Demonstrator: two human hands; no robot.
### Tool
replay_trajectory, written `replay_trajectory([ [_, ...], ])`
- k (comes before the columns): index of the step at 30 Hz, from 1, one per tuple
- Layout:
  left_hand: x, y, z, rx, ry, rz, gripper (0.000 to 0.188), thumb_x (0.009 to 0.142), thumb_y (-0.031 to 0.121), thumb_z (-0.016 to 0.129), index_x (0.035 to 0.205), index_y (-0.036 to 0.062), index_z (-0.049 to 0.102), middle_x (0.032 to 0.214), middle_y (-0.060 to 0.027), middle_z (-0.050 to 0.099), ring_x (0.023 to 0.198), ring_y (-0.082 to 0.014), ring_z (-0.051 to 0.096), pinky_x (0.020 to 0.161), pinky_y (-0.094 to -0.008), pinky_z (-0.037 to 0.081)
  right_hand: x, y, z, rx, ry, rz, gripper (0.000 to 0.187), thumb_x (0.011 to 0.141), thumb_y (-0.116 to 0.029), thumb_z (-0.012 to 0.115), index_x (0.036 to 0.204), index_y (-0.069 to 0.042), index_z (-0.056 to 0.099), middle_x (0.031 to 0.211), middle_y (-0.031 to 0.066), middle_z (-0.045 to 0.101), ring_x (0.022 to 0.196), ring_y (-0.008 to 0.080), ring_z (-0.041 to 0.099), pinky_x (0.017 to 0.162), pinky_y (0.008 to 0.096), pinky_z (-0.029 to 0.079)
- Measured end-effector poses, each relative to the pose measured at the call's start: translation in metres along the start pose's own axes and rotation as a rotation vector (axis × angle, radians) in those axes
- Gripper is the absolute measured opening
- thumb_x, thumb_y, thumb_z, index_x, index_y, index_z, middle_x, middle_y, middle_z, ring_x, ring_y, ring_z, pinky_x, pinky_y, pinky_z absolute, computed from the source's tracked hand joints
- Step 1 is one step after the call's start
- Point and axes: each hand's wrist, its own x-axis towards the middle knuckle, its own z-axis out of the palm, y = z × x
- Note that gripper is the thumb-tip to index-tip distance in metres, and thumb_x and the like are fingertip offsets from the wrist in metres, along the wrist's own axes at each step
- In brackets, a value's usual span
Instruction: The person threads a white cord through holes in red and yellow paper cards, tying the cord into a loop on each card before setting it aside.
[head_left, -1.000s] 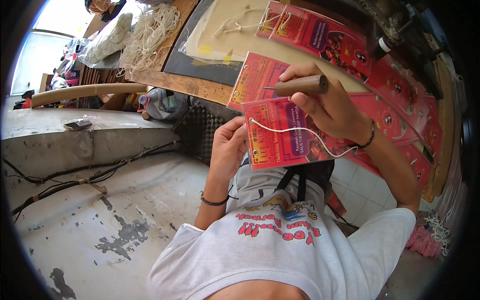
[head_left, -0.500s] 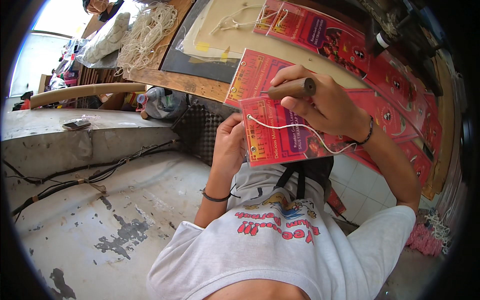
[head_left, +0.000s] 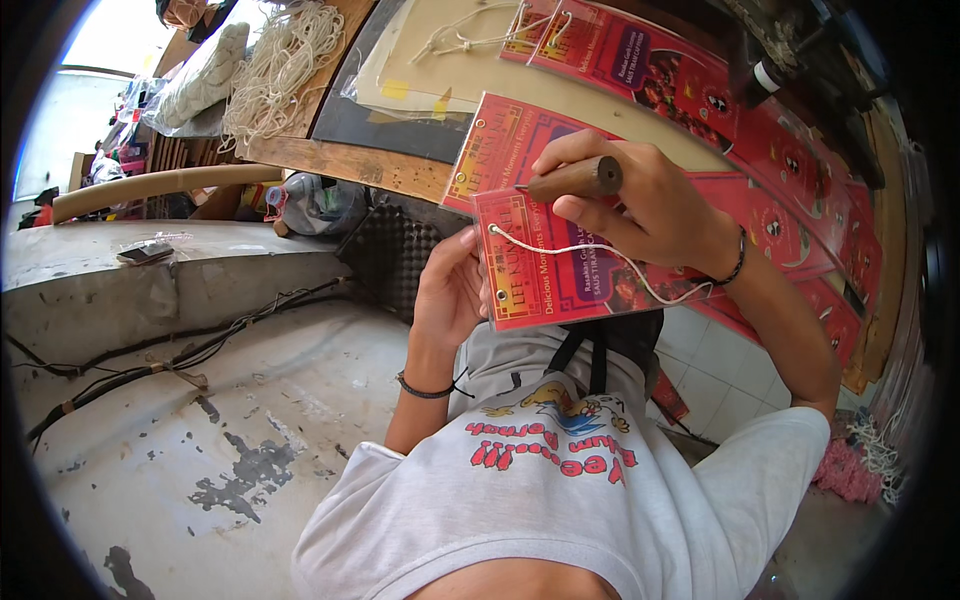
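Observation:
My right hand (head_left: 655,205) is closed round the brown handle of an awl (head_left: 575,183), its thin tip pointing left, close to the upper edge of a red laminated card (head_left: 520,300). That card has metal eyelets along its left end, and a white string (head_left: 620,255) runs from one of them across its face toward my right wrist. At the card's left edge, my left hand (head_left: 450,285) grips it with the thumb beside the edge and some fingers hidden behind. Under it, another red card (head_left: 480,140) lies on the table's edge.
More red cards (head_left: 690,80) overlap across the table at the right. A heap of white string (head_left: 285,75) lies at the far left, next to a bundled white roll (head_left: 205,75). Below the wooden edge (head_left: 350,172) sits a clear plastic bottle (head_left: 315,205). Black cables (head_left: 180,350) cross the pale surface.
My left hand has moved slightly down and its fingers have straightened at the card's edge. The awl and card have shifted slightly left in view.

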Motion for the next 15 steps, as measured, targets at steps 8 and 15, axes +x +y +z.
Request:
replay_trajectory([
  [8,-0.002,-0.006,0.006,0.457,0.152,0.203,0.029,0.100,0.009,0.056,0.123,-0.0077,0.060,0.077,-0.0078,0.069,0.043,-0.0095,0.057,0.033,-0.0219,0.043,0.002,-0.001,-0.003,0.013,-0.012,0.026,0.018,0.096,-0.016,0.063,0.106,-0.003,0.069,0.111,0.0121,0.064,0.089,0.0268,0.066,0.076,0.0366,0.053],
  [15,0.000,-0.011,0.015,0.596,0.227,0.298,0.028,0.101,0.012,0.058,0.121,-0.0055,0.064,0.085,-0.0015,0.070,0.062,-0.0017,0.058,0.049,-0.0166,0.044,0.005,0.001,-0.003,0.080,0.115,-0.024,0.018,0.096,-0.017,0.063,0.102,-0.001,0.067,0.107,0.0117,0.065,0.090,0.0273,0.066,0.078,0.0362,0.052],
])
